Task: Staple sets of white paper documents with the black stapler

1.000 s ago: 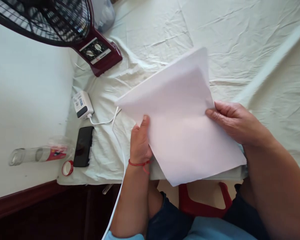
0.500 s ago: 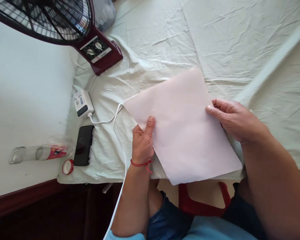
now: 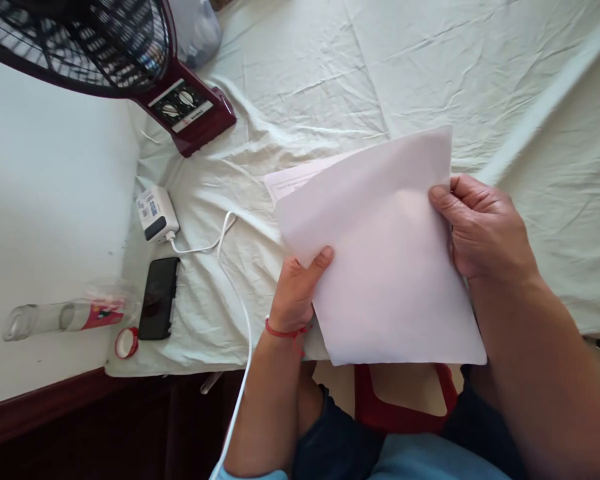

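Blank white sheets of paper [image 3: 385, 267] are held between my two hands above the near edge of the table. My left hand [image 3: 297, 290] grips their left edge, thumb on top and the other fingers hidden beneath; a red string is round its wrist. At the upper right edge, my right hand [image 3: 485, 223] pinches the paper between thumb and fingers. Behind the front sheet, at upper left, a printed sheet [image 3: 293, 181] with lines of small text peeks out. The front sheet bends slightly along its top.
A dark red fan [image 3: 200, 113] stands at the back left. On the pale tablecloth [image 3: 305, 87] lie a white plug adapter [image 3: 157, 213], its white cable [image 3: 240, 293], a black phone [image 3: 159, 298], a red-rimmed cap [image 3: 127, 343] and a glass bottle [image 3: 55, 319]. A red stool [image 3: 405, 420] is below.
My right hand has raised the paper's right side and moved slightly away from me. The sheets have separated at upper left, showing a printed one behind. The camera view has shifted a little.
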`<state>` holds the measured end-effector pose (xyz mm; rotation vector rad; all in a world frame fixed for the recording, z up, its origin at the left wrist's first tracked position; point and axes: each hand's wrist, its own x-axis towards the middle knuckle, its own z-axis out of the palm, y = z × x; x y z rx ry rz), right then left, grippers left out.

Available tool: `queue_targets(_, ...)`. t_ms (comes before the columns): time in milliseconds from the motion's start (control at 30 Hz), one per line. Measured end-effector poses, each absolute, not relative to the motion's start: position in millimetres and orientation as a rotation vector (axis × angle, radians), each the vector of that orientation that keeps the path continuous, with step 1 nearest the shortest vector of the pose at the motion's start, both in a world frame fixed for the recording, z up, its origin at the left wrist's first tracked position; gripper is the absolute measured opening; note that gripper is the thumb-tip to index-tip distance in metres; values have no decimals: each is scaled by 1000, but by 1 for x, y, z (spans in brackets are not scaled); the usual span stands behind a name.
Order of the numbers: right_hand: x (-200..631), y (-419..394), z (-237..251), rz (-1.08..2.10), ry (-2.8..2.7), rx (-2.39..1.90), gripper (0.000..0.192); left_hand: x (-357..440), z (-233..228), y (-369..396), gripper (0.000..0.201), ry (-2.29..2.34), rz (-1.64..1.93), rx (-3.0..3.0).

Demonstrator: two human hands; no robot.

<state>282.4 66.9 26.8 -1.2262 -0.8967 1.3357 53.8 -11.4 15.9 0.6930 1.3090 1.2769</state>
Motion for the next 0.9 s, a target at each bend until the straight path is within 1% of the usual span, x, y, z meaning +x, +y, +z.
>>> queue_targets(233,284,72,25,1189,-806,-1134,5,52,18,-17,46,1308,1083,809)
queue_targets(433,283,76,24,1087,-792,-1078,15,49,22,-23,43,1253,1022,848)
queue_targets(633,283,79,22,947,-834,-1087,19,43,23,-28,43,1246,907,839)
queue_targets(800,284,80,20,979,-801,-1154,14,33,29,-25,34,1227,785,822)
queue_targets(900,288,83,19,947,-763,-1135,17,25,34,-23,32,1225,685,852)
